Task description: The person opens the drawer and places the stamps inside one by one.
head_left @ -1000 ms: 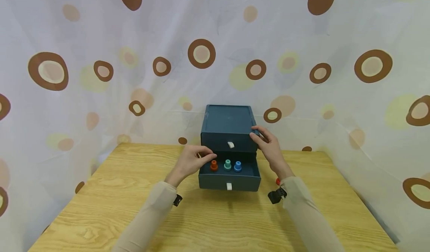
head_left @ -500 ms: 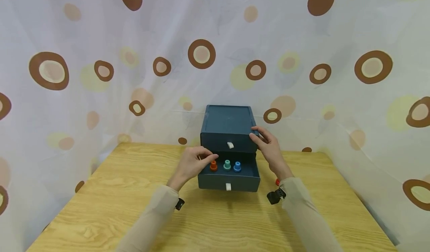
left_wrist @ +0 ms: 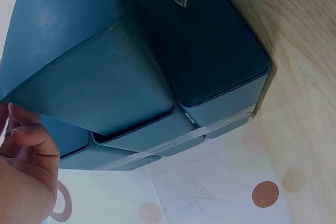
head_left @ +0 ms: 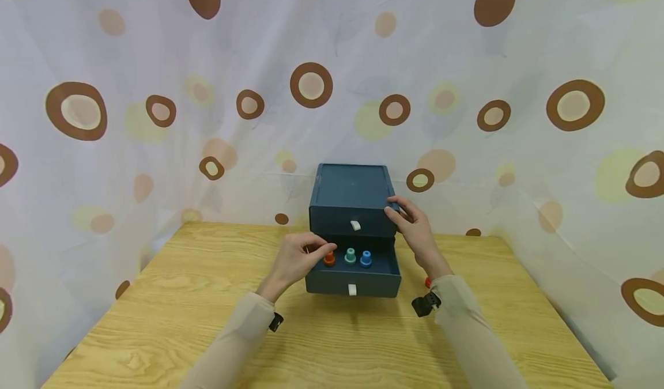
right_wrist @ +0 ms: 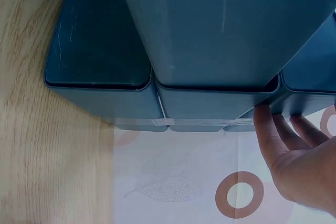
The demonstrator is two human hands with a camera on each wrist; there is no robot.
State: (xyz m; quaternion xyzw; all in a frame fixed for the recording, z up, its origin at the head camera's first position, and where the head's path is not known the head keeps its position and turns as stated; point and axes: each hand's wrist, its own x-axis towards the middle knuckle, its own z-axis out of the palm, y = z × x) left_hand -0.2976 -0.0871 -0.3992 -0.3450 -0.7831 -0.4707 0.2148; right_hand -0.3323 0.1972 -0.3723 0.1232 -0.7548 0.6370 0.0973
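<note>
A dark blue drawer cabinet (head_left: 354, 186) stands at the back of the table, its middle drawer (head_left: 353, 284) pulled out. Inside that drawer, a red-orange stepped peg (head_left: 329, 260), a mint green peg (head_left: 350, 256) and a blue peg (head_left: 366, 259) stand upright in a row. My left hand (head_left: 293, 256) reaches over the drawer's left wall, thumb and finger at the red-orange peg's top; whether they pinch it is hidden. In the left wrist view its fingers are bent. My right hand (head_left: 421, 236) rests on the cabinet's upper right corner, its extended fingers (right_wrist: 270, 137) touching the side.
Another red piece (head_left: 427, 283) lies on the wooden table (head_left: 171, 297), partly hidden by my right forearm. The upper drawer (head_left: 332, 221) and the lower drawer (left_wrist: 205, 40) are closed. A patterned curtain (head_left: 353, 43) hangs behind the cabinet.
My left hand has lowered slightly, and its fingertips now partly cover the red-orange peg's top. My right hand has stayed on the cabinet's corner. The pegs have kept their places.
</note>
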